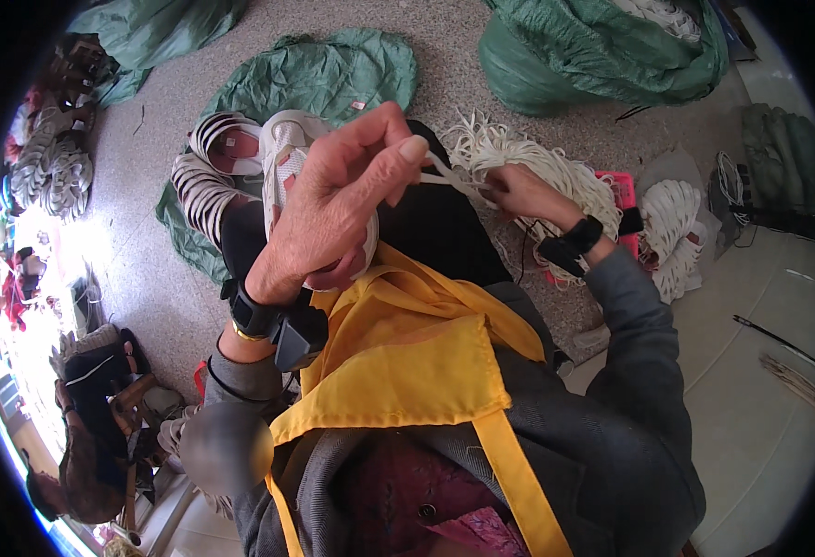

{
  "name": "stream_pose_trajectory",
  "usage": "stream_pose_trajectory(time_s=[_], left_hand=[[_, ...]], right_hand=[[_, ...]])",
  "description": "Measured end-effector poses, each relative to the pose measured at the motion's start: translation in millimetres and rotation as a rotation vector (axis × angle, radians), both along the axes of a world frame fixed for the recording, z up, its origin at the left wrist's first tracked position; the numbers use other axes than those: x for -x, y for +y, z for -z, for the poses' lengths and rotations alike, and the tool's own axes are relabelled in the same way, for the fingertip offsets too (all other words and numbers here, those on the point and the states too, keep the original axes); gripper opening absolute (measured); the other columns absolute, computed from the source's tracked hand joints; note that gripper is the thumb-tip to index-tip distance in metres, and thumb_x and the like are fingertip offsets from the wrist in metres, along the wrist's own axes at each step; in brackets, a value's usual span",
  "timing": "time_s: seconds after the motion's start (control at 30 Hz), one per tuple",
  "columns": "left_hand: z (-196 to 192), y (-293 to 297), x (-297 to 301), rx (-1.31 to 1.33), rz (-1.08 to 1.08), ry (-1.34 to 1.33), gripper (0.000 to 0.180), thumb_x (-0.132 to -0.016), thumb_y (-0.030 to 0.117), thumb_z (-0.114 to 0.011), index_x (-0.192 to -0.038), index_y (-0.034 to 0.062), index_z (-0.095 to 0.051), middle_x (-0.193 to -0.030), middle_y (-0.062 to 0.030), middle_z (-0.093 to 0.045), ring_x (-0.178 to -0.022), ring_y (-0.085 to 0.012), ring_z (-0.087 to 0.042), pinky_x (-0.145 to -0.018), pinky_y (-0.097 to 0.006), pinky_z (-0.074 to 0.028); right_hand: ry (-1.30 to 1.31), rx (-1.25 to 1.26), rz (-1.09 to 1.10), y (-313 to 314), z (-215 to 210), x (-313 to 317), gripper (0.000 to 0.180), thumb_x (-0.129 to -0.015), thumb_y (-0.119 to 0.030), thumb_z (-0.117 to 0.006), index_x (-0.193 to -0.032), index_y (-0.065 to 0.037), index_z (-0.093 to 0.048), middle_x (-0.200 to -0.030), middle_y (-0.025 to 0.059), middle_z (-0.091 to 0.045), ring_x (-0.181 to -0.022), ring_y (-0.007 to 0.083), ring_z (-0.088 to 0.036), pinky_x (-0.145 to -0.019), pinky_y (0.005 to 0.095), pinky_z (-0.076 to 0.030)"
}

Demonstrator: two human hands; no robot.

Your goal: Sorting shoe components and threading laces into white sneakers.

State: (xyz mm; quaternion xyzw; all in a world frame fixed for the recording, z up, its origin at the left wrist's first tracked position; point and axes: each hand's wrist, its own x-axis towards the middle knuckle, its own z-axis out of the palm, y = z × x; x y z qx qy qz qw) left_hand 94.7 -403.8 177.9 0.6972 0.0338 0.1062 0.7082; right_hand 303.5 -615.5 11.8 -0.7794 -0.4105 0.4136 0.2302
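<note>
My left hand (338,190) is raised over my lap, its fingers curled and thumb pressed in on a white shoelace (445,174). The lace runs right to my right hand (530,193), whose fingers are closed on it at the edge of a heap of white laces (556,167). Beneath my left hand is a white and pink sneaker (285,139), partly hidden by that hand. The heap lies in and around a pink basket (626,195), mostly covered by the laces.
Left of the sneaker, stacked striped shoes (208,190) rest on a green sack (333,74) spread on the floor. A bulging green sack (593,60) stands at the far right. Bundled white laces (672,227) lie beyond the basket. Another person (92,455) sits at the lower left.
</note>
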Motion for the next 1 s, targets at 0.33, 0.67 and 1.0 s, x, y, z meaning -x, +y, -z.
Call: stream_pose_trajectory(time_s=[0.33, 0.67, 1.0], left_hand=[[-24.6, 9.7, 9.9, 0.068, -0.069, 0.078, 0.026, -0.104, 0.026, -0.056, -0.089, 0.0053, -0.054, -0.071, 0.0056, -0.049, -0.066, -0.0020, -0.049, -0.060, -0.019, -0.040], [-30.5, 29.5, 30.6, 0.032, -0.089, 0.271, 0.028, -0.104, 0.026, -0.055, -0.086, 0.0056, -0.054, -0.069, 0.0067, -0.047, -0.059, 0.0007, -0.042, -0.051, -0.018, -0.034], [-9.1, 64.4, 83.0, 0.153, -0.255, 0.251, 0.028, -0.106, 0.028, -0.051, -0.087, 0.0078, -0.051, -0.064, 0.0095, -0.032, -0.055, -0.0022, -0.031, -0.054, -0.021, -0.034]], right_hand=[[0.128, -0.315, 0.131, 15.1, -6.2, -25.0, 0.026, -0.101, -0.017, -0.058, -0.119, 0.000, -0.065, -0.103, 0.0040, -0.071, -0.076, 0.0090, -0.065, -0.063, 0.0233, -0.053], [0.469, -0.664, -0.073, 86.0, -146.5, 31.0, 0.023, -0.103, -0.019, -0.056, -0.089, -0.003, -0.066, -0.068, -0.0039, -0.056, -0.057, 0.0023, -0.048, -0.050, 0.0183, -0.037], [0.039, -0.551, 0.306, 49.9, -75.7, -48.2, 0.021, -0.099, -0.020, -0.062, -0.089, -0.003, -0.067, -0.065, -0.0049, -0.054, -0.054, 0.0020, -0.045, -0.048, 0.0200, -0.034]])
